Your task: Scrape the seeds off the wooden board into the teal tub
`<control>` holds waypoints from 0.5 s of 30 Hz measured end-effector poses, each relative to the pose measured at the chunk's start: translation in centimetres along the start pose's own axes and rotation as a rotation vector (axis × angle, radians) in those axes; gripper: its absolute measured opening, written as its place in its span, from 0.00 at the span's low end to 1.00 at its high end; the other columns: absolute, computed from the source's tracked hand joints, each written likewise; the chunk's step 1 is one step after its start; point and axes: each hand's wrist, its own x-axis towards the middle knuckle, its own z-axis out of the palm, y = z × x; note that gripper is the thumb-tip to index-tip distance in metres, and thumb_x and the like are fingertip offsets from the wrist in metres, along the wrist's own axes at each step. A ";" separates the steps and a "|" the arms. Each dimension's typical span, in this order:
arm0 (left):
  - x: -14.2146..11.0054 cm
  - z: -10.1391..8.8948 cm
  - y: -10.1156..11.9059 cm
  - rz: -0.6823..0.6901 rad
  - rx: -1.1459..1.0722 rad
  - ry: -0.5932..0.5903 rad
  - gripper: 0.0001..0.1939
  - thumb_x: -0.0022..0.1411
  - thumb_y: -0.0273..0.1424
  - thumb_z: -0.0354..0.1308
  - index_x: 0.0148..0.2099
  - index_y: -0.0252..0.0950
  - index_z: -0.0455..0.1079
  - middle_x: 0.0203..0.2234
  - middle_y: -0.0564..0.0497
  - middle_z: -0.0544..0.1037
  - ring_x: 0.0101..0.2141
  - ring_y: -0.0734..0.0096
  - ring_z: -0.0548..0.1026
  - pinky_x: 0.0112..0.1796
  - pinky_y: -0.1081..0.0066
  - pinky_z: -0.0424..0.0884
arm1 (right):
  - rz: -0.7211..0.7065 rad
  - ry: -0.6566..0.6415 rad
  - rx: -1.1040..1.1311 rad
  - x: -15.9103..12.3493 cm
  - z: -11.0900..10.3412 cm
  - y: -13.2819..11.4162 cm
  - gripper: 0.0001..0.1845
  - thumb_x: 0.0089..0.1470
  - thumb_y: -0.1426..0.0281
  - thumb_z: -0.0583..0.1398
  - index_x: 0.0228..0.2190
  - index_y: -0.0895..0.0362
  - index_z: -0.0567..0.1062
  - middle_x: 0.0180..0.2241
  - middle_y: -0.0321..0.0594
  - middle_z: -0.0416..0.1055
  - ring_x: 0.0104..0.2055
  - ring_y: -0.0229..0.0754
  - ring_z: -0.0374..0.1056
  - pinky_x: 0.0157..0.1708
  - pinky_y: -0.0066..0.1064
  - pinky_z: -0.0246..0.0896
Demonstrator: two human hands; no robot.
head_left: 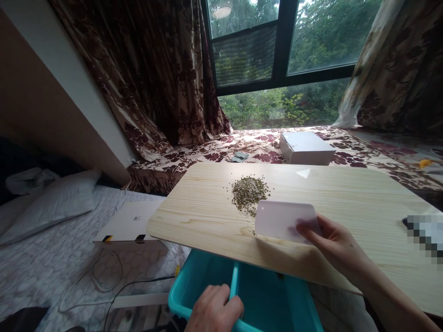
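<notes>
Fingers [313,234] hold scraper [281,218] over wooden tabletop [204,205], window [321,41] beyond.

A white box [307,146] sits on the floral window seat [261,142], a pillow [57,205] on the bed [51,258].

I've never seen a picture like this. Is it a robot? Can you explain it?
No robot here: just one person's bare hands. The single picture comes from a camera worn on that person's head, looking forward and down. The right hand holds a pale, flat sheet by a heap of tiny greenish-brown and whitish grains on the wood-patterned table. A blurred-out object shows at the table's right side. The left hand grips the divider of a turquoise bin below the table's edge.
</notes>
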 end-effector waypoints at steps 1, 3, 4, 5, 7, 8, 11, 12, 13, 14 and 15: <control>0.0 0.0 0.0 -0.004 -0.001 0.001 0.09 0.56 0.34 0.60 0.31 0.39 0.63 0.24 0.54 0.66 0.25 0.70 0.69 0.26 0.69 0.59 | -0.001 -0.001 -0.007 0.0 0.0 0.1 0.23 0.36 0.49 0.67 0.27 0.55 0.80 0.30 0.45 0.81 0.32 0.52 0.76 0.33 0.38 0.71; 0.0 0.2 -0.1 0.002 0.018 0.004 0.10 0.54 0.33 0.63 0.30 0.39 0.63 0.24 0.54 0.66 0.25 0.70 0.69 0.26 0.69 0.60 | -0.005 -0.004 -0.021 0.1 -0.1 0.4 0.22 0.38 0.49 0.67 0.27 0.55 0.80 0.30 0.45 0.81 0.32 0.51 0.76 0.33 0.38 0.71; 0.0 0.3 -0.1 0.010 0.035 0.003 0.11 0.53 0.32 0.64 0.30 0.39 0.63 0.24 0.54 0.66 0.25 0.70 0.69 0.26 0.70 0.60 | -0.008 -0.004 -0.025 0.2 -0.1 0.6 0.22 0.38 0.49 0.67 0.27 0.55 0.79 0.30 0.45 0.81 0.32 0.51 0.76 0.33 0.38 0.71; -0.1 0.4 -0.2 0.020 0.053 0.003 0.11 0.52 0.30 0.65 0.30 0.39 0.63 0.24 0.55 0.66 0.25 0.71 0.69 0.26 0.70 0.60 | -0.011 -0.004 -0.028 0.2 -0.1 0.8 0.21 0.39 0.50 0.67 0.27 0.55 0.79 0.30 0.45 0.81 0.32 0.51 0.76 0.33 0.38 0.71; -0.1 0.6 -0.3 0.032 0.078 0.010 0.12 0.51 0.27 0.65 0.30 0.39 0.62 0.24 0.55 0.66 0.25 0.71 0.69 0.26 0.70 0.59 | -0.016 0.005 -0.037 0.4 -0.1 1.1 0.20 0.39 0.51 0.67 0.28 0.55 0.79 0.29 0.44 0.81 0.32 0.51 0.76 0.32 0.37 0.71; -0.2 0.6 -0.3 0.031 0.076 0.016 0.12 0.52 0.27 0.66 0.30 0.39 0.62 0.24 0.56 0.66 0.24 0.72 0.69 0.26 0.70 0.59 | -0.017 0.015 -0.039 0.4 -0.1 1.1 0.20 0.40 0.52 0.67 0.28 0.55 0.79 0.29 0.44 0.81 0.32 0.51 0.76 0.32 0.37 0.71; -0.2 0.5 -0.3 0.022 0.037 0.037 0.12 0.54 0.32 0.65 0.30 0.39 0.63 0.24 0.55 0.66 0.25 0.71 0.69 0.26 0.70 0.59 | -0.017 0.032 -0.033 0.4 0.1 1.1 0.19 0.40 0.53 0.67 0.29 0.55 0.79 0.29 0.43 0.81 0.32 0.50 0.76 0.32 0.37 0.71; -0.2 0.4 -0.2 0.024 0.023 0.038 0.11 0.55 0.34 0.64 0.30 0.39 0.63 0.24 0.55 0.66 0.25 0.71 0.69 0.26 0.70 0.59 | -0.017 0.032 -0.026 0.4 0.2 1.0 0.19 0.40 0.53 0.67 0.29 0.55 0.79 0.29 0.43 0.81 0.32 0.50 0.76 0.32 0.36 0.71; -0.2 0.3 -0.2 0.026 0.011 0.035 0.11 0.56 0.36 0.63 0.31 0.39 0.63 0.24 0.54 0.66 0.25 0.70 0.69 0.26 0.70 0.59 | -0.016 0.026 -0.018 0.3 0.2 0.9 0.19 0.40 0.52 0.67 0.29 0.55 0.79 0.30 0.43 0.81 0.33 0.50 0.76 0.32 0.36 0.71; -0.2 0.2 -0.2 0.026 0.000 0.030 0.11 0.57 0.36 0.61 0.31 0.39 0.63 0.24 0.54 0.66 0.25 0.70 0.69 0.26 0.70 0.59 | -0.014 0.019 -0.011 0.3 0.2 0.8 0.20 0.39 0.52 0.67 0.29 0.55 0.79 0.29 0.44 0.81 0.33 0.50 0.76 0.33 0.37 0.71; -0.2 0.1 -0.2 0.023 -0.010 0.025 0.10 0.57 0.37 0.60 0.31 0.39 0.63 0.24 0.54 0.66 0.25 0.70 0.69 0.26 0.70 0.60 | -0.011 0.012 -0.005 0.2 0.3 0.6 0.20 0.39 0.52 0.67 0.28 0.55 0.79 0.29 0.44 0.81 0.33 0.50 0.76 0.33 0.37 0.71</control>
